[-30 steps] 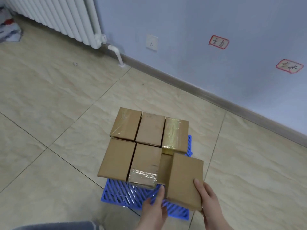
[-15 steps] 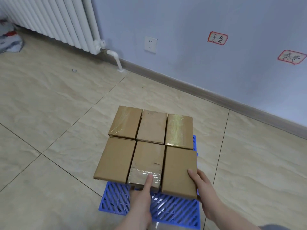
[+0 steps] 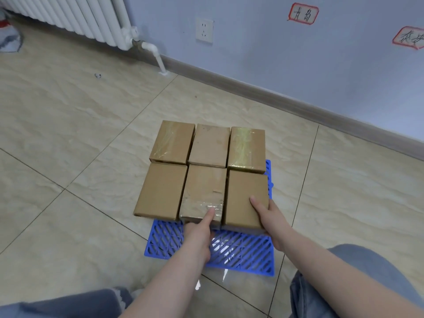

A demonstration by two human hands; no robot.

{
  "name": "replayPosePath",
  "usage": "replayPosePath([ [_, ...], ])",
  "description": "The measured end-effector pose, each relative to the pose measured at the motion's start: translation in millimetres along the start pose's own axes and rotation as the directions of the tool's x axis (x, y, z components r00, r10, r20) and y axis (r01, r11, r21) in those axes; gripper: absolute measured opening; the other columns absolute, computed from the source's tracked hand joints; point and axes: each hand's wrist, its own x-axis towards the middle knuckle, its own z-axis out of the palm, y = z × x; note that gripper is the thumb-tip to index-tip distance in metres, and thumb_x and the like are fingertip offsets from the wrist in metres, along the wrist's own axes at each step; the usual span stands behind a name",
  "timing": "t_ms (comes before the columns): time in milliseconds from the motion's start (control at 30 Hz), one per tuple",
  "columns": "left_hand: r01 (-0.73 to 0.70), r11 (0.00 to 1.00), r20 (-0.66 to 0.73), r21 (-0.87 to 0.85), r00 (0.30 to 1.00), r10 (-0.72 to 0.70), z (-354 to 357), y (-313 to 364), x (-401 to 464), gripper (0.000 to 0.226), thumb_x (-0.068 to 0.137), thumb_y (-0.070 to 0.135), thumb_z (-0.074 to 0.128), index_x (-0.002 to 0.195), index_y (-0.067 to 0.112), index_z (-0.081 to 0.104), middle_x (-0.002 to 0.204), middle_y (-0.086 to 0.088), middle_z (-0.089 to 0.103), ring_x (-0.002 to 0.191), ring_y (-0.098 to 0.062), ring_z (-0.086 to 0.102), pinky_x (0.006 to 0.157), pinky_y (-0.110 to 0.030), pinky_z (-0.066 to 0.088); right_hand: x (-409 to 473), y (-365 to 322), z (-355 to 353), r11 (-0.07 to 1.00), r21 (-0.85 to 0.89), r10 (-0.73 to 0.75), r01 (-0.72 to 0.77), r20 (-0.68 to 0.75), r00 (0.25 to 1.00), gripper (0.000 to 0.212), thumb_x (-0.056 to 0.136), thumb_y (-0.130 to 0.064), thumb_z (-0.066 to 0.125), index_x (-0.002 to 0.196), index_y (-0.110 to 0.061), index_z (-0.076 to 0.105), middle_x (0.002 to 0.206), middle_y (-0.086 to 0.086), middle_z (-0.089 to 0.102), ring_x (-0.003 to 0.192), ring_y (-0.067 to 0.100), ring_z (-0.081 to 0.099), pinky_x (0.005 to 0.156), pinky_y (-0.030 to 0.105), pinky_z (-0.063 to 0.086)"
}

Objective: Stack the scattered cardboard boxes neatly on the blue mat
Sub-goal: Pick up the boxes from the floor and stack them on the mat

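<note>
Several brown cardboard boxes stand packed in two rows of three on the blue mat [image 3: 241, 251], whose near grid part shows in front of them. My right hand [image 3: 270, 216] grips the near right box [image 3: 243, 193] at its near right corner, thumb on top and fingers under its side. My left hand [image 3: 199, 230] touches the near edge of the near middle box [image 3: 203, 189] with its thumb on the taped top; its other fingers are hidden below the box. The far row ends in a shiny taped box [image 3: 246, 149].
Beige floor tiles surround the mat. A white radiator [image 3: 68, 14] with a pipe stands at the far left against the blue wall, beside a socket [image 3: 204, 31]. Two red-framed labels hang on the wall at the right. My knees in jeans are at the bottom.
The near right box, tilted and held above the stack a second ago, now lies flat in line with the near row. My left hand moved to the middle box's edge.
</note>
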Motion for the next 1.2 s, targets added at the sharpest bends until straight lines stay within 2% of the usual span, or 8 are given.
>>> replayPosePath([
  [133,0.018,1.000,-0.016,0.003,1.000,-0.018,0,1,-1,0.066,0.080,0.028,0.076,0.132,0.004,0.045,0.105,-0.006,0.062,0.086,-0.019,0.059,0.094,-0.035,0.043,-3,0,-1,1.000,-0.013,-0.020,0.020,0.029,0.999,0.058,0.085,-0.049,0.065,0.134,-0.023,0.045,0.122,-0.003,0.063,0.110,0.019,0.061,0.101,0.045,0.048],
  [267,0.026,0.999,-0.012,0.019,1.000,-0.025,-1,1,-4,0.074,0.078,0.032,0.077,0.137,0.007,0.040,0.113,-0.007,0.059,0.113,-0.025,0.058,0.103,-0.039,0.041,-6,1,-5,0.997,-0.067,-0.021,0.026,0.071,0.997,0.068,0.082,-0.050,0.067,0.140,-0.028,0.039,0.124,-0.005,0.060,0.110,0.018,0.060,0.096,0.043,0.050],
  [433,0.056,0.992,-0.041,0.115,0.998,-0.051,-3,-6,-23,0.082,0.075,0.050,0.074,0.136,0.009,0.038,0.080,-0.002,0.045,0.068,-0.016,0.043,0.067,-0.028,0.042,-7,-9,-13,1.000,-0.014,-0.018,0.019,0.052,0.998,0.081,0.085,-0.050,0.065,0.151,-0.029,0.024,0.131,-0.001,0.055,0.102,0.016,0.059,0.088,0.036,0.050],
  [533,0.094,0.976,-0.091,0.197,0.993,-0.078,7,-25,-42,0.074,0.081,0.054,0.066,0.134,0.009,0.039,0.113,-0.011,0.053,0.095,-0.027,0.052,0.079,-0.036,0.045,-6,-13,-16,0.999,0.031,-0.031,0.030,0.036,0.999,0.081,0.087,-0.049,0.063,0.152,-0.026,0.020,0.126,0.000,0.053,0.093,0.011,0.057,0.072,0.031,0.049],
  [700,-0.162,0.943,-0.136,0.290,0.969,0.208,34,-9,-73,0.056,0.082,0.050,0.065,0.119,0.018,0.038,0.121,-0.005,0.044,0.110,-0.025,0.048,0.086,-0.036,0.040,-1,-28,-18,0.992,0.011,-0.125,0.125,-0.039,0.991,0.086,0.088,-0.047,0.062,0.154,-0.021,0.015,0.149,0.004,0.041,0.125,0.022,0.048,0.092,0.032,0.038],
  [867,-0.503,0.589,-0.112,0.633,0.693,0.712,23,93,-22,0.079,0.079,0.060,0.062,0.139,0.019,0.032,0.144,-0.010,0.031,0.132,-0.030,0.036,0.110,-0.044,0.030,20,-52,-17,0.979,0.013,-0.201,0.203,-0.108,0.974,0.086,0.088,-0.047,0.063,0.154,-0.022,0.014,0.154,0.007,0.032,0.134,0.024,0.042,0.092,0.030,0.034],
  [1033,-0.302,0.201,0.054,0.932,0.665,0.745,7,144,55,0.095,0.081,0.079,0.035,0.154,0.029,0.001,0.159,-0.016,-0.020,0.146,-0.036,-0.017,0.117,-0.054,-0.008,47,-69,0,0.982,0.002,-0.185,0.186,-0.098,0.978,0.086,0.085,-0.053,0.064,0.154,-0.033,0.015,0.147,0.003,0.043,0.110,0.019,0.054,0.077,0.030,0.043],
  [1200,-0.230,-0.022,0.176,0.973,0.678,0.714,12,147,92,0.097,0.076,0.086,0.024,0.153,0.035,-0.003,0.158,-0.015,-0.022,0.143,-0.041,-0.022,0.115,-0.060,-0.009,63,-73,8,0.987,0.005,-0.161,0.162,-0.065,0.985,0.081,0.082,-0.053,0.067,0.150,-0.039,0.024,0.130,0.000,0.058,0.093,0.018,0.067,0.063,0.031,0.054],
])
